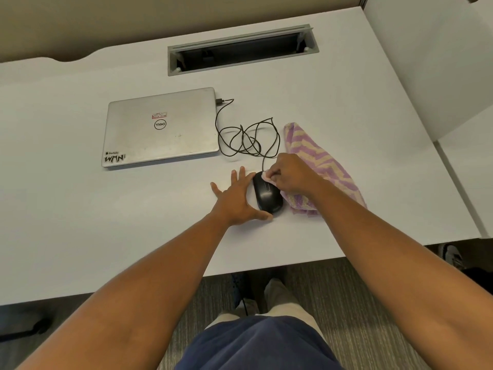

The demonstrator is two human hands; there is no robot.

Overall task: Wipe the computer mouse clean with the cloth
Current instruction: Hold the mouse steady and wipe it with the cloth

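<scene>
Two hands were at work just right of the frame's centre, and everything sat on the big white table (80,209), largest thing in shot, with a grey cable slot (241,49) cut into it toward the top. Next in size, a closed silver laptop (160,126) lay left of centre. Down a notch, the purple-and-yellow striped cloth (322,158) lay bunched along the right side, running diagonally under the right forearm. Between laptop and cloth, the black cable (245,140) coiled loosely, one end plugged into the laptop.

Then the left hand (234,196): fingers spread and straight, flat on the table, thumb touching the near end of the computer mouse (266,194), bracing it, gripping nothing. The right hand (290,170) had its fingers curled, pinching a pale corner of the cloth against the mouse's far end, where the cable enters.

The mouse itself, smallest of the lot, lay on the table between the two hands, touching the cloth's near edge.

By my read, wiping was under way at the button end. To do it well: keep that left brace firm so the mouse can't skate, draw short strokes toward the near end, work the sides too, and mind the cable doesn't snag.
</scene>
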